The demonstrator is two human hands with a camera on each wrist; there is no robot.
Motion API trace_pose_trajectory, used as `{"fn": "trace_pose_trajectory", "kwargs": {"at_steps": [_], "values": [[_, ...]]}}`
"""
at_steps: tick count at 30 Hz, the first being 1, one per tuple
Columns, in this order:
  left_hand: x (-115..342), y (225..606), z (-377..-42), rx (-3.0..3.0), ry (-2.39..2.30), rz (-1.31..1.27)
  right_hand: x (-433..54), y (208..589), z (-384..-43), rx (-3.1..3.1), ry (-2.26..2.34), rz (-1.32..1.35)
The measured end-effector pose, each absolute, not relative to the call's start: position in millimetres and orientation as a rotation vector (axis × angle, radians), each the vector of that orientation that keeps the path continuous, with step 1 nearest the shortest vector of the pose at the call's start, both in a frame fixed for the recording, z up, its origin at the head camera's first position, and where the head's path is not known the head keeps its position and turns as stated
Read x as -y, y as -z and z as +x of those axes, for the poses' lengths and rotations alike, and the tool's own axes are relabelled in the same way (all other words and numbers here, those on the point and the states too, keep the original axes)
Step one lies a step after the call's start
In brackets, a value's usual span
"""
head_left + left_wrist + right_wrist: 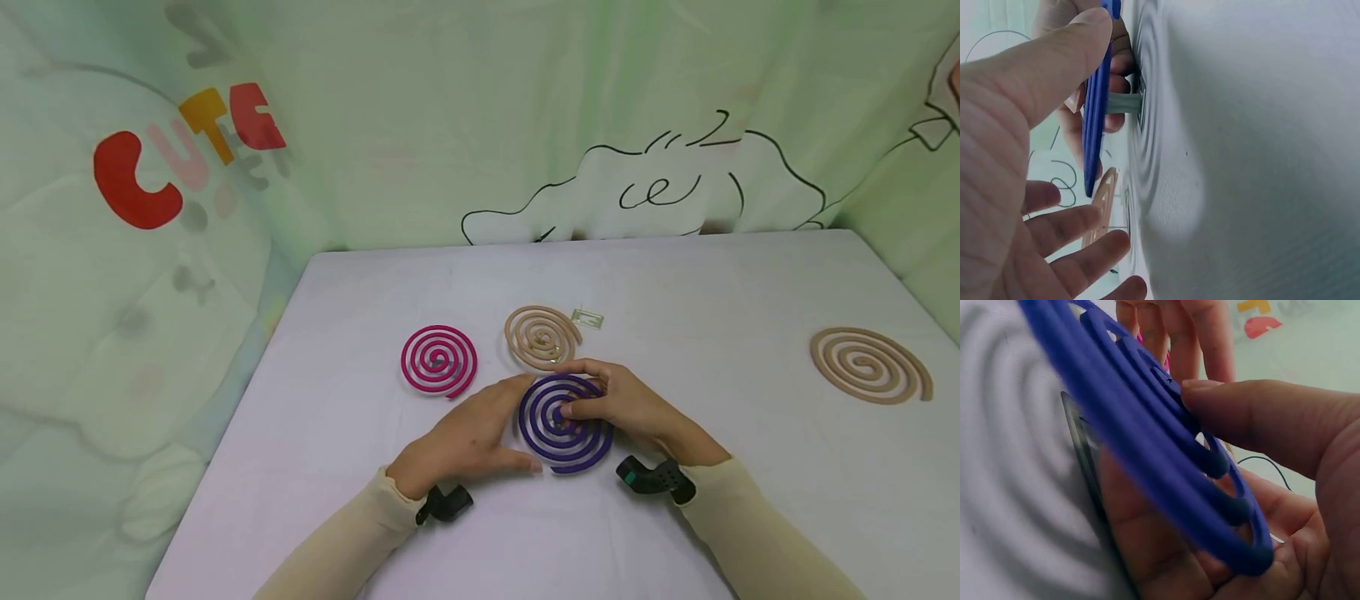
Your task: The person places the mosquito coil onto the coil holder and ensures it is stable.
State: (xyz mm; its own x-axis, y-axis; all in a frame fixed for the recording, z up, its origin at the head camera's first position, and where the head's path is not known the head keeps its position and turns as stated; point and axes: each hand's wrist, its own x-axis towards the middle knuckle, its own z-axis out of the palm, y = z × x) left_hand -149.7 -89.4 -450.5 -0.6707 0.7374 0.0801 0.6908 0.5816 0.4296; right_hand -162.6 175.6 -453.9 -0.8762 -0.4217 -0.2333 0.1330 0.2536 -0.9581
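Observation:
My right hand (pixel 626 408) pinches a purple mosquito coil (pixel 558 414) near its middle, thumb on the upper face and fingers underneath. In the right wrist view the coil (pixel 1147 462) is tilted, and a flat metal strip (pixel 1082 444) shows beneath it. The left wrist view has the coil (pixel 1094 131) almost edge-on, with a thin metal stand (pixel 1124 103) between it and the white cloth. My left hand (pixel 472 433) lies beside the coil's left edge, fingers spread; its thumb (pixel 1063 69) overlaps the coil in the left wrist view.
Behind the hands lies a tan coil (pixel 537 308) with metal bits at its centre, next to a small loose metal stand (pixel 588 318). A pink coil (pixel 438 358) is to the left, another tan coil (pixel 865 362) far right. Printed curtains hang behind the white-covered table (pixel 712 292).

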Motion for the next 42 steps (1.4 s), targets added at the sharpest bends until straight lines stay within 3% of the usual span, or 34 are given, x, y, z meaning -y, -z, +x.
{"fn": "trace_pose_trajectory", "kwargs": {"at_steps": [18,42], "values": [[79.0,443.4,-146.2,-2.663,-0.570,1.288,-187.9,446.8,-155.7,-2.164,1.515,-0.431],[81.7,446.6,-146.1,-2.625,-0.639,1.259,-182.1,453.3,-158.9,-1.846,1.698,-0.307]]}}
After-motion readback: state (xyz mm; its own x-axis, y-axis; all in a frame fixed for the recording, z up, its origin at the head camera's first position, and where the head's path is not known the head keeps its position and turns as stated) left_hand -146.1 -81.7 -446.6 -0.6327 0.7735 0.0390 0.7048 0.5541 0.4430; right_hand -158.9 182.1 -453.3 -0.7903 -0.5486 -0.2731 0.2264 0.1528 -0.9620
